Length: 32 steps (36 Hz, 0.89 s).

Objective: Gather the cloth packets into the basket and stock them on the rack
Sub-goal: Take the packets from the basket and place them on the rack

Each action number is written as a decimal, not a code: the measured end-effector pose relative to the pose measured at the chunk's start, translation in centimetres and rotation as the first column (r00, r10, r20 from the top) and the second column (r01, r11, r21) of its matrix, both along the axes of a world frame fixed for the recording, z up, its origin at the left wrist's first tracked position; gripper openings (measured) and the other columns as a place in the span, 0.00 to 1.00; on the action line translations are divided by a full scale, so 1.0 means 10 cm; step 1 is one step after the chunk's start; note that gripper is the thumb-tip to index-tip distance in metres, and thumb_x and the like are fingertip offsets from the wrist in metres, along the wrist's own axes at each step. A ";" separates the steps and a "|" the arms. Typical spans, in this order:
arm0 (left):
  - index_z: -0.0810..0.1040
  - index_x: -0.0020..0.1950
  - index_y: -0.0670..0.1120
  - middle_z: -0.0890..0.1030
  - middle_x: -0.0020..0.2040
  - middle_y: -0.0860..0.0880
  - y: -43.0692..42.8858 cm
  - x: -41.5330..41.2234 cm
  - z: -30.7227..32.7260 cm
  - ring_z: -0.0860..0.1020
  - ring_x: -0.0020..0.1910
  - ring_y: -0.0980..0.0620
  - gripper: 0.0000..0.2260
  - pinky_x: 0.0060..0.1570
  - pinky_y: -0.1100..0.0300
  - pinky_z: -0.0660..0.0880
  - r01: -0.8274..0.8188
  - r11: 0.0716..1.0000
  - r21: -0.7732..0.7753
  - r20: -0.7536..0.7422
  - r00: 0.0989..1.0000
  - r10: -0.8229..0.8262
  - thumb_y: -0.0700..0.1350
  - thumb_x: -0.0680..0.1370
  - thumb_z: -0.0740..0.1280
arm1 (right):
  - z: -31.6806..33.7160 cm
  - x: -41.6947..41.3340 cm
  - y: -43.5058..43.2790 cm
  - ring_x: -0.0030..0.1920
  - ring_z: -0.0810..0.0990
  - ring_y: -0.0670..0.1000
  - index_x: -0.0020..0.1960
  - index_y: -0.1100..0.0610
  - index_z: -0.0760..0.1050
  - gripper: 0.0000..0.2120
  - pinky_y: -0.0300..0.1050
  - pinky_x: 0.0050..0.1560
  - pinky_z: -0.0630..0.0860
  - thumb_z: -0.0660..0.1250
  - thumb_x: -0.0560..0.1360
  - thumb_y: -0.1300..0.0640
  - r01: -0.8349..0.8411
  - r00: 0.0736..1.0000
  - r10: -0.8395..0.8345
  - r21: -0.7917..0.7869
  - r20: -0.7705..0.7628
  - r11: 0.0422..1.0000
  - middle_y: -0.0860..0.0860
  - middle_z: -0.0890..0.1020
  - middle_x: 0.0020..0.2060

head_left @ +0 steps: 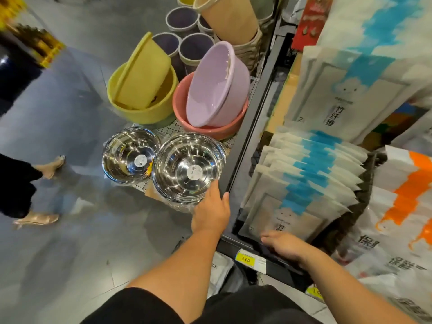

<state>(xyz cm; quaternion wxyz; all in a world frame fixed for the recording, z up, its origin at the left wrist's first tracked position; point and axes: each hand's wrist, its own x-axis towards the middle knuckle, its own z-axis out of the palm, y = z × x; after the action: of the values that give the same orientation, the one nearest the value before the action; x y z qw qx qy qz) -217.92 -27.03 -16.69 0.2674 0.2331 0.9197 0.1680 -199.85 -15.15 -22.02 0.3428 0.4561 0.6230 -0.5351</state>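
Observation:
Several white cloth packets (304,183) with blue stripes stand in a row inside a dark mesh basket (371,178) on the black rack (245,141). More of the same packets (346,97) hang higher up. My right hand (286,247) lies at the near end of the row, its fingers curled down over the basket's front rim and its thumb pointing left. My left hand (211,212) reaches to the rack's left corner with straight fingers; the thumb touches the black rail, beside a steel bowl (187,167).
Left of the rack, a low wire display holds two steel bowls, a lilac basin (217,87) in a pink one, yellow tubs (140,90) and stacked bins. Orange-striped packets (402,206) hang at the right. A person's feet (37,218) cross the grey floor at the left.

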 end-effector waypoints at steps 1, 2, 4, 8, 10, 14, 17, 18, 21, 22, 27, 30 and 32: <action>0.56 0.80 0.52 0.69 0.75 0.49 0.00 0.00 0.00 0.75 0.65 0.39 0.24 0.59 0.46 0.72 0.000 1.000 0.003 -0.002 1.000 0.000 0.56 0.84 0.54 | -0.02 -0.07 0.03 0.74 0.68 0.52 0.76 0.54 0.67 0.22 0.44 0.73 0.62 0.59 0.85 0.49 -0.075 0.997 0.075 0.008 -0.031 0.997 0.48 0.70 0.72; 0.56 0.80 0.52 0.68 0.75 0.50 0.00 0.00 -0.01 0.74 0.65 0.39 0.25 0.60 0.46 0.72 -0.002 1.000 0.008 -0.002 1.000 0.002 0.56 0.84 0.54 | -0.05 -0.13 0.05 0.76 0.65 0.51 0.78 0.50 0.65 0.23 0.43 0.74 0.58 0.59 0.85 0.47 -0.082 0.995 0.084 0.027 -0.056 0.996 0.47 0.67 0.76; 0.54 0.80 0.54 0.66 0.77 0.51 -0.01 -0.01 -0.03 0.74 0.66 0.39 0.25 0.60 0.45 0.72 -0.002 1.000 0.020 0.000 1.000 0.002 0.56 0.84 0.54 | -0.14 -0.19 0.05 0.76 0.66 0.53 0.78 0.45 0.64 0.23 0.43 0.73 0.61 0.60 0.84 0.46 -0.023 0.996 0.038 0.190 -0.074 0.981 0.49 0.67 0.77; 0.54 0.80 0.53 0.67 0.77 0.51 -0.01 -0.02 -0.07 0.74 0.66 0.39 0.25 0.60 0.45 0.73 0.000 1.000 0.024 -0.003 1.000 0.000 0.56 0.84 0.55 | -0.13 -0.14 -0.07 0.80 0.57 0.54 0.82 0.41 0.51 0.33 0.46 0.76 0.59 0.61 0.82 0.41 -0.089 0.996 0.093 0.161 -0.017 0.983 0.46 0.58 0.80; 0.55 0.80 0.52 0.68 0.76 0.50 0.00 -0.02 -0.07 0.75 0.65 0.39 0.25 0.59 0.45 0.73 0.004 1.000 0.013 -0.009 1.000 -0.004 0.55 0.84 0.55 | -0.10 -0.12 -0.04 0.81 0.53 0.53 0.82 0.45 0.48 0.35 0.44 0.77 0.54 0.61 0.81 0.39 -0.208 0.978 0.207 0.102 0.021 0.973 0.48 0.53 0.81; 0.56 0.80 0.51 0.68 0.76 0.50 0.02 -0.01 -0.04 0.75 0.64 0.40 0.25 0.58 0.46 0.73 0.013 1.000 -0.003 -0.016 1.000 -0.013 0.54 0.84 0.55 | -0.04 -0.24 0.21 0.80 0.57 0.52 0.80 0.50 0.61 0.27 0.41 0.76 0.51 0.56 0.84 0.41 -0.156 0.986 0.166 0.249 -0.021 0.956 0.48 0.60 0.80; 0.56 0.80 0.51 0.68 0.76 0.50 0.02 -0.01 -0.03 0.75 0.64 0.40 0.24 0.58 0.47 0.73 0.011 1.000 -0.012 -0.015 1.000 -0.011 0.54 0.84 0.55 | -0.08 -0.30 0.23 0.80 0.58 0.54 0.80 0.51 0.60 0.30 0.45 0.77 0.52 0.56 0.83 0.39 -0.097 0.994 0.107 0.232 -0.033 0.968 0.49 0.60 0.80; 0.56 0.80 0.50 0.68 0.76 0.49 0.03 -0.01 -0.03 0.75 0.65 0.40 0.25 0.58 0.47 0.73 0.012 1.000 -0.020 -0.015 1.000 -0.013 0.55 0.84 0.55 | -0.08 -0.30 0.19 0.80 0.58 0.54 0.81 0.50 0.59 0.31 0.46 0.77 0.53 0.56 0.82 0.38 -0.092 0.995 0.099 0.200 -0.024 0.976 0.49 0.59 0.80; 0.57 0.80 0.50 0.68 0.75 0.49 0.03 0.00 -0.03 0.75 0.65 0.40 0.24 0.59 0.47 0.72 0.009 0.999 -0.035 -0.023 1.000 -0.010 0.54 0.84 0.55 | -0.09 -0.26 0.05 0.80 0.58 0.53 0.82 0.48 0.55 0.32 0.46 0.76 0.54 0.57 0.82 0.38 -0.142 0.990 0.143 0.094 -0.005 0.985 0.47 0.59 0.80; 0.57 0.80 0.50 0.69 0.75 0.49 0.03 0.01 -0.03 0.75 0.64 0.39 0.24 0.58 0.46 0.72 0.007 0.999 -0.037 -0.027 1.000 -0.008 0.54 0.84 0.55 | -0.07 -0.25 0.02 0.79 0.59 0.52 0.81 0.49 0.57 0.31 0.44 0.75 0.55 0.58 0.82 0.39 -0.169 0.985 0.170 0.072 -0.007 0.983 0.46 0.60 0.79; 0.57 0.79 0.53 0.72 0.72 0.48 0.02 0.01 -0.06 0.76 0.62 0.38 0.24 0.57 0.46 0.72 -0.018 1.000 -0.022 -0.017 1.000 0.017 0.56 0.84 0.55 | -0.05 -0.12 0.01 0.76 0.66 0.49 0.78 0.46 0.66 0.30 0.43 0.75 0.60 0.62 0.79 0.37 -0.264 0.964 0.266 0.051 -0.028 0.963 0.44 0.67 0.76; 0.56 0.79 0.55 0.71 0.72 0.49 0.01 0.01 -0.04 0.75 0.64 0.38 0.24 0.58 0.45 0.71 -0.023 1.000 -0.015 -0.002 1.000 0.023 0.56 0.84 0.55 | 0.11 -0.11 0.07 0.77 0.64 0.50 0.78 0.48 0.66 0.26 0.41 0.73 0.60 0.61 0.82 0.42 -0.308 0.948 0.315 0.122 -0.040 0.943 0.47 0.67 0.77; 0.56 0.79 0.55 0.72 0.72 0.49 0.00 0.01 -0.02 0.75 0.64 0.38 0.24 0.57 0.45 0.71 -0.022 0.999 -0.023 -0.004 1.000 0.022 0.57 0.84 0.54 | 0.24 -0.09 0.11 0.78 0.62 0.51 0.78 0.51 0.65 0.26 0.41 0.73 0.58 0.59 0.83 0.44 -0.365 0.926 0.375 0.162 -0.037 0.917 0.49 0.65 0.78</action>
<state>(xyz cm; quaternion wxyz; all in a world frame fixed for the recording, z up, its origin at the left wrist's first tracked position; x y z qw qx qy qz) -217.80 -26.99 -16.93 0.2666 0.2201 0.9246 0.1602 -200.78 -14.03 -19.63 0.3809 0.3365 0.7481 -0.4266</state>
